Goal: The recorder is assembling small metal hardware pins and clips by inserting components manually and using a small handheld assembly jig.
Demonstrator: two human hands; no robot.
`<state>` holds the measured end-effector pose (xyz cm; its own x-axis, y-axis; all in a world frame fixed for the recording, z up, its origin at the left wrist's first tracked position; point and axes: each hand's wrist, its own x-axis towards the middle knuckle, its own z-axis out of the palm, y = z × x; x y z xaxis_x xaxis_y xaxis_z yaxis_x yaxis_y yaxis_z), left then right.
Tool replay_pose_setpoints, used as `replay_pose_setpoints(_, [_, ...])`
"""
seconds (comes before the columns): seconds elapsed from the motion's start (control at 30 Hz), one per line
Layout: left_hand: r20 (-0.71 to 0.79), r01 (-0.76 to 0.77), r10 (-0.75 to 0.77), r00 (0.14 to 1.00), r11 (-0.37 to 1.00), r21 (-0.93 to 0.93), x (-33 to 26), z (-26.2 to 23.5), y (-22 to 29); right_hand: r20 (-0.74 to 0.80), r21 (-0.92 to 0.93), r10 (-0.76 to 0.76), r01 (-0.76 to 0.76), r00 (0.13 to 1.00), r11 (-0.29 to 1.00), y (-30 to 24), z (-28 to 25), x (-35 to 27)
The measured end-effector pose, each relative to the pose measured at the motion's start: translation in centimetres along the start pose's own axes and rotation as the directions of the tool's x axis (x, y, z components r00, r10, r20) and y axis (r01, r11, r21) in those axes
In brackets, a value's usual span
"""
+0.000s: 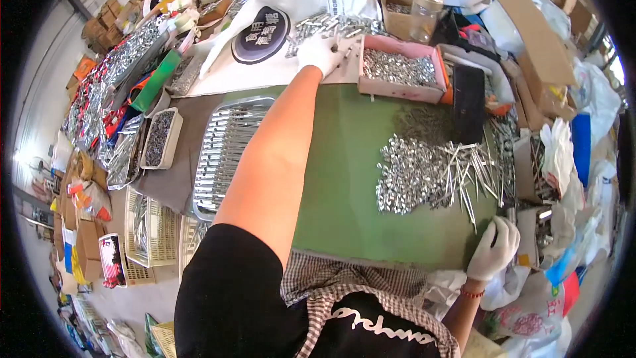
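Left hand among blurred metal parts; its grasp unclear.

The person wears a white work glove on the left hand and another on the right hand. A thin red band circles the right wrist. A black short-sleeved shirt covers the shoulders, over a black-and-white checked apron bearing white lettering.
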<state>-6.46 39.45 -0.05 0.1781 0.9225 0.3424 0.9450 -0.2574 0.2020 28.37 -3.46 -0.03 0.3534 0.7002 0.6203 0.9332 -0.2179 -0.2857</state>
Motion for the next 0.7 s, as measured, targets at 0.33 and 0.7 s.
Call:
replay_pose_setpoints(0.33, [-0.131,-0.008,0.004,0.991,0.999,-0.034,-10.0,-1.3,3.1,-0.053,0.056,-0.071,0.074,0.996,0.996,0.0,0.7,0.5])
replay_pose_setpoints(0.7, [-0.02,-0.109,0.108,0.994,0.992,-0.067,-21.0,-6.1,12.0,0.204,-0.022,-0.088,0.094,0.975,0.995,-2.6,0.5,2.0])
